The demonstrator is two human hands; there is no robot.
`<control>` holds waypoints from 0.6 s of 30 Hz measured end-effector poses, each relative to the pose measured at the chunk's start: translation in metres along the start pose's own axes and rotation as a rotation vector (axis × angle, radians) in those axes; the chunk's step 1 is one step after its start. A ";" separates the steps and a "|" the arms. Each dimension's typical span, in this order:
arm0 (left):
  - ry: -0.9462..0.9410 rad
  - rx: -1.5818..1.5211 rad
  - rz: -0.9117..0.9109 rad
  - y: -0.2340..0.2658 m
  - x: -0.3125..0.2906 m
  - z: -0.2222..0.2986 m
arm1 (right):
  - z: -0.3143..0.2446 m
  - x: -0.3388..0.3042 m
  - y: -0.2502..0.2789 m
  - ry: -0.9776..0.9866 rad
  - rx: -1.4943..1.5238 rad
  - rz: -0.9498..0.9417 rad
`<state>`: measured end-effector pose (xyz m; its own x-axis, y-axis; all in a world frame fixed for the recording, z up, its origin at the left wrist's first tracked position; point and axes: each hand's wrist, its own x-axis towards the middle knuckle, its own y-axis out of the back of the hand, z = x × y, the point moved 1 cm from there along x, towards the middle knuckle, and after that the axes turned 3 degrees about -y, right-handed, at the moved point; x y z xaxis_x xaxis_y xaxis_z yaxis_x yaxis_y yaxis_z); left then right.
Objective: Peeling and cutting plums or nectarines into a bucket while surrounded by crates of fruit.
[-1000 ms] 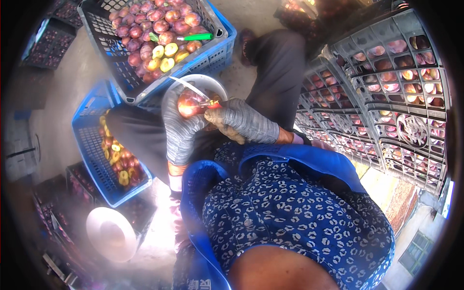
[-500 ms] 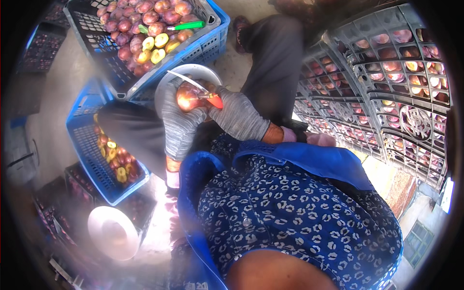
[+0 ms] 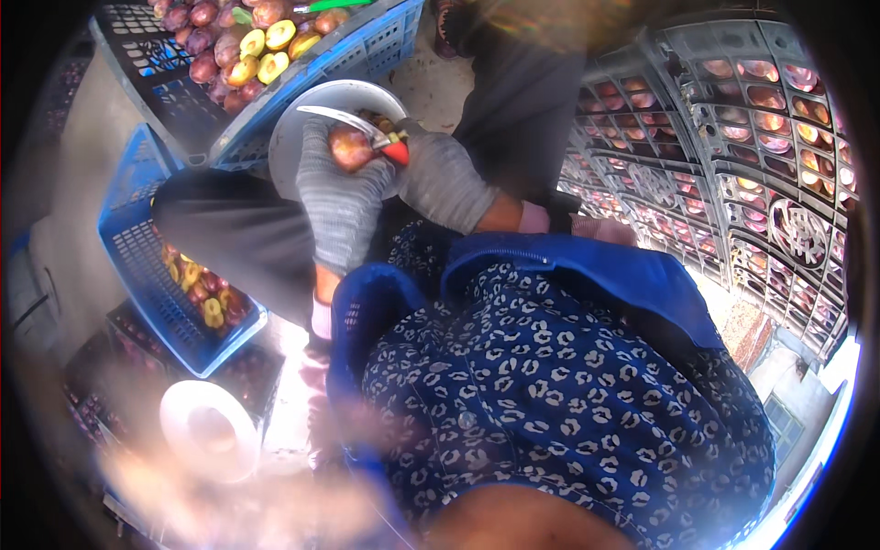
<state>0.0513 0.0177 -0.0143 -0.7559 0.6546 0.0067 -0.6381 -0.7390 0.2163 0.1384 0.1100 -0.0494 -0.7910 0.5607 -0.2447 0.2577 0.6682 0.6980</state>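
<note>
Plum [image 3: 348, 148], round, smooth and dark red, is sitting in the curled grasp of the person's left hand [image 3: 341, 206], above a pale, round basin [image 3: 286, 156]. Right hand [image 3: 445, 179] is closing around a red-handled knife [image 3: 335, 116], its slim, curved metal blade arching over the fruit. Both hands are working close together in grey, marled knit gloves; the right fingertips are hiding from view. Dark, soft-looking trousers [image 3: 234, 215] are stretching outward on both sides of the basin. Beyond it, a black lattice crate [image 3: 165, 105] is holding glossy whole plums and yellow-fleshed halves [image 3: 273, 66], with a green-handled tool [image 3: 321, 5] lying on top; blue slatted plastic [image 3: 367, 50] is showing along its side. At left, a blue perforated crate [image 3: 128, 211] is carrying more cut fruit [image 3: 213, 312]. At right, dark, rigid grid-walled crates [image 3: 683, 137] are standing packed with fruit. A stiff blue apron [image 3: 623, 270] is covering part of a patterned shirt [image 3: 513, 403].
</note>
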 end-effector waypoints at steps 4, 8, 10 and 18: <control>0.106 -0.362 0.142 0.007 0.015 -0.056 | -0.011 0.024 -0.004 0.015 0.017 -0.137; 0.320 -0.367 0.303 0.036 0.015 -0.090 | -0.023 0.005 0.069 0.315 0.327 0.058; 0.199 -0.640 0.166 0.028 0.012 -0.066 | -0.027 0.001 0.079 0.230 0.302 0.035; 0.054 -1.028 0.067 0.019 0.010 -0.022 | -0.017 -0.023 0.056 0.060 0.445 -0.197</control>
<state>0.0283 0.0063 -0.0315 -0.7839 0.6178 -0.0616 -0.3920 -0.5695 -0.7225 0.1615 0.1266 0.0069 -0.8757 0.3825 -0.2946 0.3019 0.9100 0.2841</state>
